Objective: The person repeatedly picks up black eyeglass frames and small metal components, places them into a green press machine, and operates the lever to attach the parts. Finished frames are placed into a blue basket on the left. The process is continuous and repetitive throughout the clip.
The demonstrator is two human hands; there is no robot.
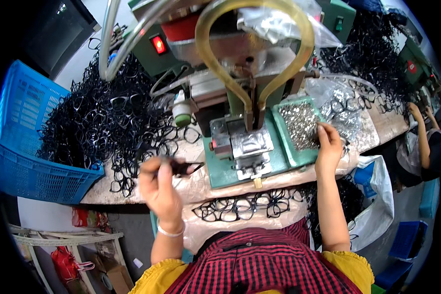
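Observation:
My left hand (pixel 162 192), smeared by motion, is closed round a black eyeglass frame (pixel 195 166) left of the machine. Part of the frame is hidden by the fingers. My right hand (pixel 330 146) is at the right edge of a green tray (pixel 285 145) of small shiny metal pieces (pixel 300 122). Its thumb and fingertips are pinched together; whether a piece is between them is too small to tell. Between my hands stands the green bench machine, with a metal fixture (pixel 252 143) under two upright prongs joined by a looped yellowish tube (pixel 204 51).
Black eyeglass frames lie heaped (pixel 117 108) at the left, beside a blue crate (pixel 44 166). More frames (pixel 245 207) lie along the near edge before me. A white sack (pixel 377 196) stands at the right. Farther right, a co-worker's arms (pixel 421 132) show.

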